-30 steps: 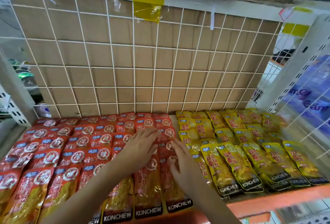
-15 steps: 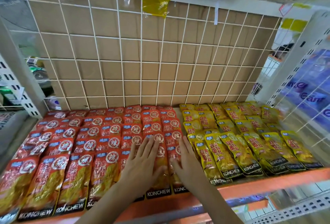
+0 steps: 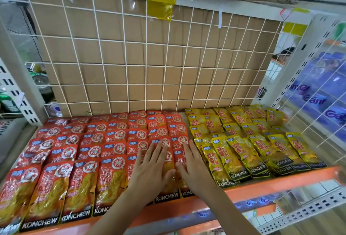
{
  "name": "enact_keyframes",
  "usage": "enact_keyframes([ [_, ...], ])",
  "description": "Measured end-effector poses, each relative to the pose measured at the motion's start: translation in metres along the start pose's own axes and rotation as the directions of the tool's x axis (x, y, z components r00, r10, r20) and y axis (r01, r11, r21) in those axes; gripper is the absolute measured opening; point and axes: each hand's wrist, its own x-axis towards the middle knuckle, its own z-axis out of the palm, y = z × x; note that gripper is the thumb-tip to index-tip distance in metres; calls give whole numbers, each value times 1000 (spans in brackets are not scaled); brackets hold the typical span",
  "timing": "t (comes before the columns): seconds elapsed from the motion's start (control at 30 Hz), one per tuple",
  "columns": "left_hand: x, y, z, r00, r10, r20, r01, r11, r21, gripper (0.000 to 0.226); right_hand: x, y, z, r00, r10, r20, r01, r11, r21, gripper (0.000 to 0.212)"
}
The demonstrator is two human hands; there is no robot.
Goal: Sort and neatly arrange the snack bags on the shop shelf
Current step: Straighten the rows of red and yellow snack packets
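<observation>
While the left hand (image 3: 149,171) and right hand (image 3: 194,169) press the rightmost red snack bags (image 3: 162,131) flat, fingers (image 3: 159,147) straight and holding nothing, alignment is in hand. Next should come squaring the slanted yellow snack bags (image 3: 241,152). The shelf (image 3: 280,181) carries red left, yellow right; its blurred right end appears full.

This is a shop. A retail shelf (image 3: 271,183) with an orange front lip fills the lower half of the frame, stocked with overlapping rows of identical red snack bags (image 3: 78,184) and, to their right, yellow snack bags (image 3: 241,152), all branded KONCHEW. A white wire grid (image 3: 142,62) backs it, slotted white uprights (image 3: 294,64) flank it, and blue packaged goods (image 3: 318,94) fill the neighbouring bay at right
</observation>
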Motion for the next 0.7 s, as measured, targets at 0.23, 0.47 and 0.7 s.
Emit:
enact_keyframes([
  [0.23, 10, 4, -10, 996, 7, -94, -15, 997, -82, 89, -8, 6, -21, 981, -109, -162, 119, 991, 56, 65],
  [0.47, 44, 48, -21, 991, -48, -125, 26, 984, -175, 59, 3, 45, -68, 968, -181, -173, 191, 981, 43, 51],
  [0.7, 90, 85, -17, 975, -202, -93, 184, 967, -177, 55, 31, 84, -97, 966, -244, -81, 248, 968, 43, 49],
])
